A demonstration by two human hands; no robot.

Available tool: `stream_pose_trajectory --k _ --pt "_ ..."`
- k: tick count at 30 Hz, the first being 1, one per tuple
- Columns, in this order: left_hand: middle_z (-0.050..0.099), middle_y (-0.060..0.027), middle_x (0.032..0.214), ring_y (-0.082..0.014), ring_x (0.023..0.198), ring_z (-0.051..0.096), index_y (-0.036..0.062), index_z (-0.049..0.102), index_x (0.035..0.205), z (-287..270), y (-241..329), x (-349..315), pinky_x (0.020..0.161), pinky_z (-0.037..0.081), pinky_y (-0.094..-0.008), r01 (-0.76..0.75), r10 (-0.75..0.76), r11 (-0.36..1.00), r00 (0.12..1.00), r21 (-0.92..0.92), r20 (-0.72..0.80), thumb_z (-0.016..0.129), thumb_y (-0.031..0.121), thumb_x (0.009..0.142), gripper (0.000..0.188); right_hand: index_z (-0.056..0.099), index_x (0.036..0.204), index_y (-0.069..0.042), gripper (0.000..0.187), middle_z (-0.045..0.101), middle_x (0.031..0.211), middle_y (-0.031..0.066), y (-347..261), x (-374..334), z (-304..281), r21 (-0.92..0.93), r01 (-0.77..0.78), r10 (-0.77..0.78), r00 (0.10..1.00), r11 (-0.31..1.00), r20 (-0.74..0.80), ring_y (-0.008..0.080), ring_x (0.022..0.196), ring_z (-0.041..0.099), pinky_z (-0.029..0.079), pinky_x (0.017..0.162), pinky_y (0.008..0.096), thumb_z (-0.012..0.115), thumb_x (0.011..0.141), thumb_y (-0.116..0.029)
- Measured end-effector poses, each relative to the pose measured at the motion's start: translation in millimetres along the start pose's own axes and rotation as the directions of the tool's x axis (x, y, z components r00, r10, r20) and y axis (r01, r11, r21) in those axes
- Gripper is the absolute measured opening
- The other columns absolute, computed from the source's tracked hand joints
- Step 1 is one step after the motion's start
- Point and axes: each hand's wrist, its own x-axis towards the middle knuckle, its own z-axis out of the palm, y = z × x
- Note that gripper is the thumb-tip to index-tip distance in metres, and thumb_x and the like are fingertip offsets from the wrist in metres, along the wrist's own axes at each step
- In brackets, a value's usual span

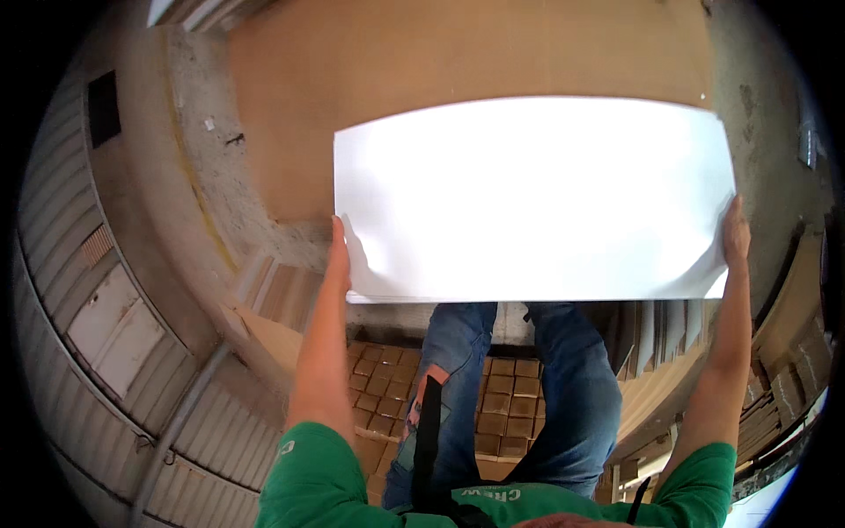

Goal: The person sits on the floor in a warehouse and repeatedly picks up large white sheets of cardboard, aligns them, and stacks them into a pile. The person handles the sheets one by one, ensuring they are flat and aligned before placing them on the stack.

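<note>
A wide white board [537, 198] spans the space in front of my body, its near edge above my knees. My left hand [340, 255] grips its left side close to the near corner, with the thumb along the edge. On the opposite side my right hand [738, 233] holds the right edge. Most fingers of both hands are hidden behind or under the board. Its surface is bright and blank, and I cannot tell whether it is a single sheet or several.
Beyond the board lies a big brown sheet [458, 53] on the concrete floor [211, 97]. Several small brown cartons [506, 400] sit in rows beneath my legs. Flat panels [286, 299] stand at the left, more panels [660, 334] at the right. A corrugated metal wall [66, 229] rises far left.
</note>
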Motion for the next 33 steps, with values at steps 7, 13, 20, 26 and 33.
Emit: stream_pose_trajectory --k 7,13,20,26,33 --pt "0.042 -0.0179 0.129 -0.0283 0.117 0.042 -0.0043 0.037 0.129 -88 12 -101 0.097 0.035 -0.0375 0.051 -0.051 0.998 0.999 -0.024 0.015 0.05 0.067 0.075 0.091 0.052 0.115 0.008 0.091 0.051 0.116 0.0292 22 -113 -52 0.038 -0.097 0.093 0.992 0.995 0.088 0.0374 0.11 0.05 0.037 0.092 0.0418 0.023 0.08 -0.072" --pt "0.043 -0.0148 0.129 -0.0269 0.115 0.044 -0.0018 0.037 0.13 -169 -14 -206 0.097 0.035 -0.0376 0.058 -0.049 0.985 0.997 -0.164 0.056 0.049 0.062 0.078 0.083 0.057 0.097 0.014 0.09 0.058 0.095 0.0312 39 -233 -119 -0.044 -0.047 0.05 0.997 0.998 0.067 0.0392 0.093 0.056 0.041 0.082 0.0422 0.025 0.082 -0.069" --pt "0.043 -0.0116 0.13 -0.0261 0.117 0.042 0.0037 0.036 0.132 -244 -20 -310 0.099 0.032 -0.037 -0.099 0.124 0.946 0.99 -0.31 0.062 0.046 0.063 0.08 0.08 0.06 0.091 0.012 0.085 0.061 0.083 0.0216 33 -347 -220 0.232 0.014 0.002 0.998 0.973 -0.069 0.0296 0.077 0.056 0.042 0.075 0.039 0.029 0.083 -0.067" --pt "0.039 -0.0098 0.133 -0.0244 0.12 0.037 0.0049 0.034 0.134 -271 27 -410 0.1 0.031 -0.0365 -0.42 0.411 0.837 0.906 -0.351 -0.105 0.041 0.065 0.081 0.081 0.058 0.106 0.007 0.078 0.059 0.102 0.0162 19 -410 -312 0.536 0.073 -0.03 0.996 0.841 -0.088 0.0242 0.092 0.054 0.04 0.084 0.0332 0.033 0.085 -0.064" --pt "0.031 -0.0099 0.139 -0.0256 0.126 0.03 0.0049 0.026 0.138 -286 44 -407 0.104 0.023 -0.0362 -0.454 0.574 0.704 0.817 -0.546 0.06 0.027 0.068 0.083 0.084 0.018 0.139 -0.002 0.085 0.023 0.143 0.0106 6 -400 -316 0.851 0.085 -0.196 0.98 0.518 0.021 0.0261 0.13 0.022 0.015 0.107 0.0343 0.024 0.085 -0.067"
